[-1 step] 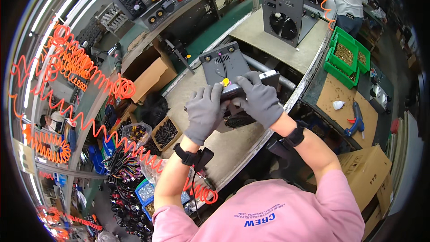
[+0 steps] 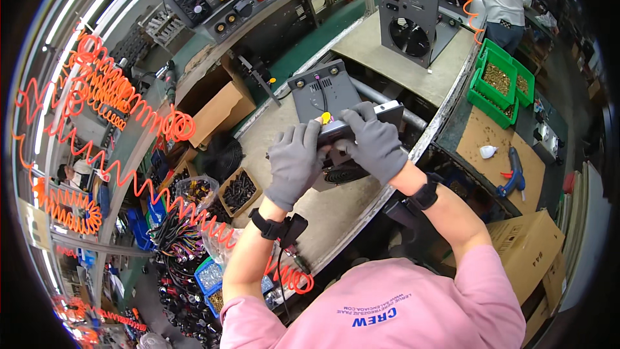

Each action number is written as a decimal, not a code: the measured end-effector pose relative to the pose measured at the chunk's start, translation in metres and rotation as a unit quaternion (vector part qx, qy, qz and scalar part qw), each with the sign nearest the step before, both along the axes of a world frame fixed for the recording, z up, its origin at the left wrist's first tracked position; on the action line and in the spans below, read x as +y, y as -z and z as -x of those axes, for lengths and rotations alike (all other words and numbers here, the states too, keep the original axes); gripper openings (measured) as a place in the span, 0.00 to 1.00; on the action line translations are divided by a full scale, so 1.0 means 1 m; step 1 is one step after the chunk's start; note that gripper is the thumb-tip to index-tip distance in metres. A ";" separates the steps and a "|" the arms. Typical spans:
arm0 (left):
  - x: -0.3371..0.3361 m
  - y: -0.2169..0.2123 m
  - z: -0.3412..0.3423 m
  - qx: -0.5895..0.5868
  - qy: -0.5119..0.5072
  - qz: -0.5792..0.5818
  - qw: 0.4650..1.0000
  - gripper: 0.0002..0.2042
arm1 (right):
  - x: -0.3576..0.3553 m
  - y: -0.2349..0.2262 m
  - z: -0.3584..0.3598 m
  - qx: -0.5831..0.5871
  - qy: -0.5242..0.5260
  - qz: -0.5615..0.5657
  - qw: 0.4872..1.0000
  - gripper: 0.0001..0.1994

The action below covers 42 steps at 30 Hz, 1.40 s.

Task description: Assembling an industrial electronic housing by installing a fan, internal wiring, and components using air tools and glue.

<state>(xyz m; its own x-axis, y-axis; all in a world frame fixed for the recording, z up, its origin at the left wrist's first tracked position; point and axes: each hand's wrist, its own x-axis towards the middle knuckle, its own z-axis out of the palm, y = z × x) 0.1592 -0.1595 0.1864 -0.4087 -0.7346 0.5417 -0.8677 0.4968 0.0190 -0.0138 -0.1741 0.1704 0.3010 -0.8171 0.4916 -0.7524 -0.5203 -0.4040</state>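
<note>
Here, nearest the body, the left hand [image 2: 295, 163] in a grey glove lies with fingers spread and pressed on the near end of a grey metal box [image 2: 336, 126] sitting at the middle of the workbench [image 2: 336, 210]. Just beside it, the right hand [image 2: 376, 142], gloved too, curls its fingers over the box's top edge, gripping it. A small yellow connector [image 2: 326, 117] shows between the two hands. The box's long axis runs away from the person, up and slightly left, its dark front panel [image 2: 323, 87] with knobs at the far end. Farther off stands a grey panel with a round fan [image 2: 409, 22], and green bins [image 2: 502, 81] to the right.
</note>
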 end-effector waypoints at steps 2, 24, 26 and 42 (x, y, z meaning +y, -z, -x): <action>0.008 0.000 -0.002 0.007 0.017 -0.007 1.000 0.21 | -0.004 0.001 -0.001 -0.015 -0.003 -0.016 1.000 0.20; 0.107 0.215 -0.012 0.633 0.022 -0.745 0.211 0.20 | 0.135 -0.019 0.055 -0.111 0.160 -0.039 0.980 0.31; 0.117 0.219 0.000 0.625 0.062 -0.760 0.168 0.16 | 0.167 -0.021 0.055 -0.183 0.182 -0.063 0.964 0.30; 0.129 0.245 0.013 0.596 0.009 -0.775 0.210 0.14 | 0.151 -0.073 0.048 -0.434 0.252 -0.593 0.630 0.21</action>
<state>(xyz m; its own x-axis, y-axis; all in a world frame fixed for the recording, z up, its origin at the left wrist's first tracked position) 0.1465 -0.0301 -0.0585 -0.6717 -0.4104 -0.6168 0.2134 -0.9045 0.3693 -0.0622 -0.0233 0.2433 -0.1059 -0.6483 -0.7540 0.0707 0.7514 -0.6560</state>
